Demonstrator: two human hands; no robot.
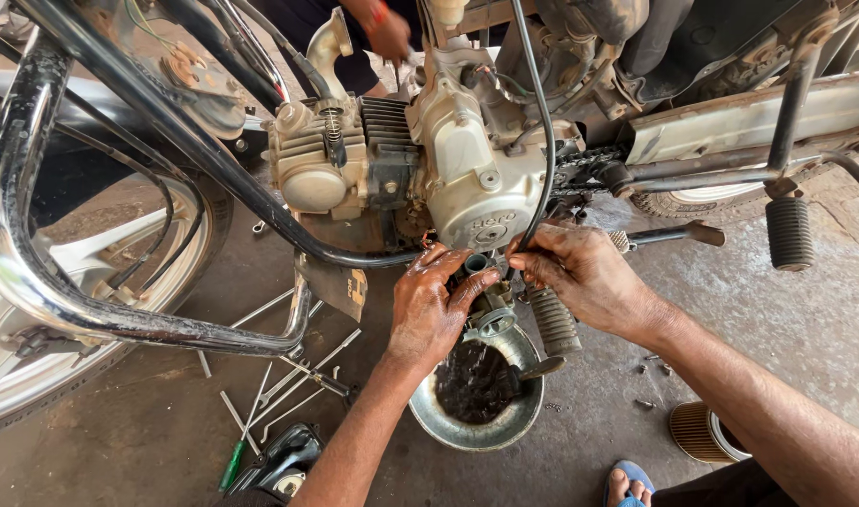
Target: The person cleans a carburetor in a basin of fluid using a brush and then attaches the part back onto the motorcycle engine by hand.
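Two greasy hands meet under the engine [467, 178]: left hand [429, 310] wraps the carburetor [486, 300], right hand [580, 272] pinches a black hose [542, 141] just above it. Carburetor hangs upright over the metal bowl [476, 413] on the floor.

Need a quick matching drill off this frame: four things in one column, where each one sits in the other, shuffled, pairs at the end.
Things:
1. metal bowl
2. green-handled screwdriver
3. round air filter
4. black hose

Places:
A. on the floor at lower left
B. pinched in the right hand
C. on the floor under the left hand
D. on the floor beside the right forearm

Pairs: 1-C, 2-A, 3-D, 4-B
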